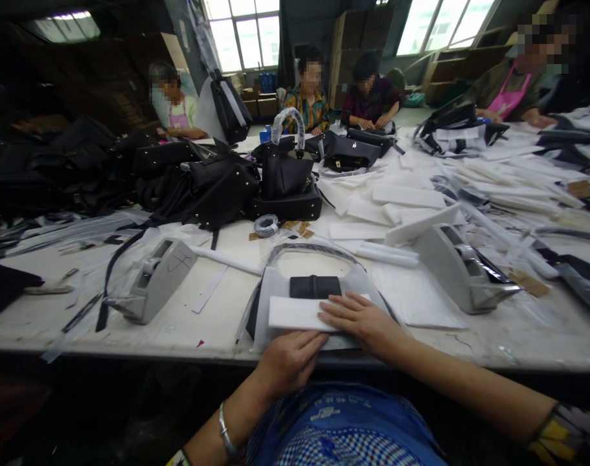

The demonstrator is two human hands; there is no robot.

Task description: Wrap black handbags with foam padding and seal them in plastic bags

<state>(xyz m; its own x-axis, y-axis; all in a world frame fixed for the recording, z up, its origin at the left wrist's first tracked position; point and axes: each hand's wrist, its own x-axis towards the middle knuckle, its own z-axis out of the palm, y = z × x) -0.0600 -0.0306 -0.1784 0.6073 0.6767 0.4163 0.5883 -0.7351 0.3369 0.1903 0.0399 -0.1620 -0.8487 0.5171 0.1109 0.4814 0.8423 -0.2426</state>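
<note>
A black handbag point(252, 310) lies flat in front of me, mostly covered by a sheet of white wrapping paper point(270, 285). Its arched handle point(314, 248) is wrapped in clear plastic. On the paper rests a white foam strip point(292, 313), just below a black strap piece point(315, 286). My right hand point(365, 322) lies over the strip's right part with fingers stretched out. Along the strip's lower edge, my left hand point(293, 359) has its fingers extended to the right, close to the right hand; its fingertips are partly hidden.
Grey tape dispensers point(166, 278) point(453, 268) stand on both sides. Black handbags point(197, 188) are piled at the back left, foam pieces point(406, 196) at the back right. Scissors-like tool point(81, 314) lies left. Several co-workers point(310, 97) sit across the table.
</note>
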